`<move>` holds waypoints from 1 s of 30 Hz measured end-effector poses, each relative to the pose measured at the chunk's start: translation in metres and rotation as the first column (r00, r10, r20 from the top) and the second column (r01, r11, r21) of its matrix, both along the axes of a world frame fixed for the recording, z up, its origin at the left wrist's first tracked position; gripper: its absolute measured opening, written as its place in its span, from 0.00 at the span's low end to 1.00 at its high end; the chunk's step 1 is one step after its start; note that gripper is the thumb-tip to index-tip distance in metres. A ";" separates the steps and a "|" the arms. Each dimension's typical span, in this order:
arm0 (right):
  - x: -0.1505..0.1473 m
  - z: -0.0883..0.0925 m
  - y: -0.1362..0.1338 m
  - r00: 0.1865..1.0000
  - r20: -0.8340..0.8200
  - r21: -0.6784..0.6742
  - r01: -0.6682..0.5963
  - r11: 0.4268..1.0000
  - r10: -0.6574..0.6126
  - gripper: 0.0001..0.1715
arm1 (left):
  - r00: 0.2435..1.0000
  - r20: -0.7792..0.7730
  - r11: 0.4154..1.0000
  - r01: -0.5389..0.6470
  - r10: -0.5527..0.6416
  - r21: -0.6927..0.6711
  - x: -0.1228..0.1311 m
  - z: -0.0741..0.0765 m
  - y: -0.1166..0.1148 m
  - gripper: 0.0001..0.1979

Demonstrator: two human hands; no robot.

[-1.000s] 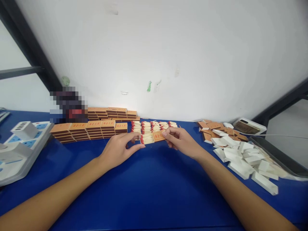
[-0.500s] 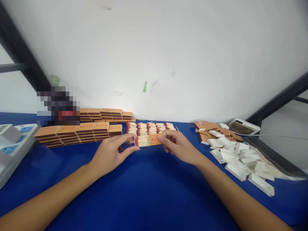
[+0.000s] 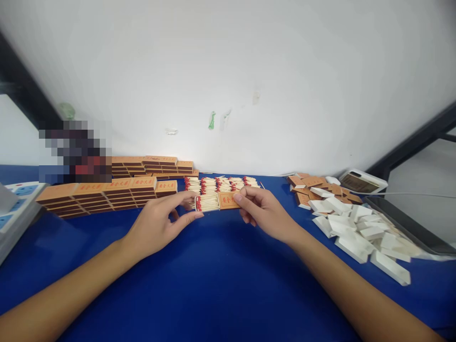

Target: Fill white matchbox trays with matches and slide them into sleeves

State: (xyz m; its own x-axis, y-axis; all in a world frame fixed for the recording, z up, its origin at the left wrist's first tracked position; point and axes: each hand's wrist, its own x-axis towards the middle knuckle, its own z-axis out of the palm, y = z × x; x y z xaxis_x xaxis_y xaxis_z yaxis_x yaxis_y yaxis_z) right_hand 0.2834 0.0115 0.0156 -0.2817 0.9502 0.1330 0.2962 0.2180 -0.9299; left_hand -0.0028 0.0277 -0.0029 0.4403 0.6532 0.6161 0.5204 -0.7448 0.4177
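Note:
A white tray filled with red-tipped matches (image 3: 208, 203) sticks out to the left from an orange matchbox sleeve (image 3: 227, 200). My left hand (image 3: 160, 217) has its thumb and fingers around the tray's left end, gripping it. The sleeve's right end is pinched between the thumb and fingers of my right hand (image 3: 261, 212). Just behind the box, several bundles of matches (image 3: 221, 184) lie side by side on the blue table (image 3: 213, 275).
Stacked matchboxes (image 3: 117, 192) stand at the left, near a power strip (image 3: 21, 209). At the right are orange sleeves (image 3: 313, 183), a pile of white trays (image 3: 356, 230), a white device (image 3: 363, 181) with a cable, and a dark tray (image 3: 409, 225).
The view has shifted slightly. Both hands still hold the half-open matchbox, with little visible change in how far the tray sticks out.

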 end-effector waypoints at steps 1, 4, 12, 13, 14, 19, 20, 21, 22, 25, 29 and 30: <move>-0.001 0.000 -0.001 1.000 -0.007 0.009 0.004 1.000 -0.004 0.30 | 1.000 0.000 1.000 0.008 -0.008 -0.004 0.000 -0.001 0.000 0.21; -0.005 0.000 -0.005 1.000 -0.020 0.024 -0.004 1.000 0.005 0.29 | 1.000 0.000 1.000 0.011 -0.011 0.007 0.001 -0.004 -0.001 0.22; -0.014 -0.002 -0.011 0.981 -0.186 0.107 0.070 0.992 -0.050 0.20 | 0.999 0.028 1.000 -0.018 0.017 0.025 0.005 0.003 -0.005 0.21; -0.015 -0.002 -0.012 0.981 -0.188 0.127 0.070 0.989 -0.045 0.20 | 0.999 0.035 1.000 -0.020 0.020 0.022 0.005 0.003 -0.006 0.21; -0.016 -0.002 -0.013 0.984 -0.176 0.146 0.062 0.987 -0.036 0.19 | 0.999 0.041 1.000 -0.021 0.020 0.022 0.006 0.003 -0.007 0.21; -0.025 0.003 -0.025 0.992 -0.128 0.186 0.032 0.982 -0.008 0.15 | 0.999 0.053 1.000 0.012 -0.013 0.026 0.009 -0.002 -0.011 0.23; -0.027 0.005 -0.027 0.992 -0.123 0.185 0.032 0.982 -0.009 0.15 | 0.998 0.056 1.000 0.018 -0.019 0.023 0.009 -0.003 -0.011 0.23; -0.028 0.006 -0.029 0.993 -0.115 0.185 0.033 0.982 -0.011 0.15 | 0.998 0.061 1.000 0.021 -0.023 0.020 0.009 -0.003 -0.011 0.24; -0.028 0.007 -0.030 0.994 -0.104 0.184 0.034 0.982 -0.015 0.16 | 0.997 0.067 1.000 0.025 -0.026 0.018 0.009 -0.003 -0.011 0.24; -0.029 0.006 -0.032 0.997 -0.069 0.166 0.030 0.986 -0.018 0.18 | 0.995 0.091 0.998 0.040 -0.044 0.048 0.010 0.001 -0.012 0.23; -0.031 -0.001 -0.031 0.996 -0.088 0.118 0.012 0.993 -0.001 0.24 | 0.992 0.085 0.991 0.078 -0.088 0.112 0.010 0.004 -0.013 0.20; -0.031 -0.002 -0.031 0.995 -0.098 0.106 0.012 0.994 -0.001 0.25 | 0.992 0.077 0.989 0.086 -0.096 0.124 0.010 0.003 -0.014 0.19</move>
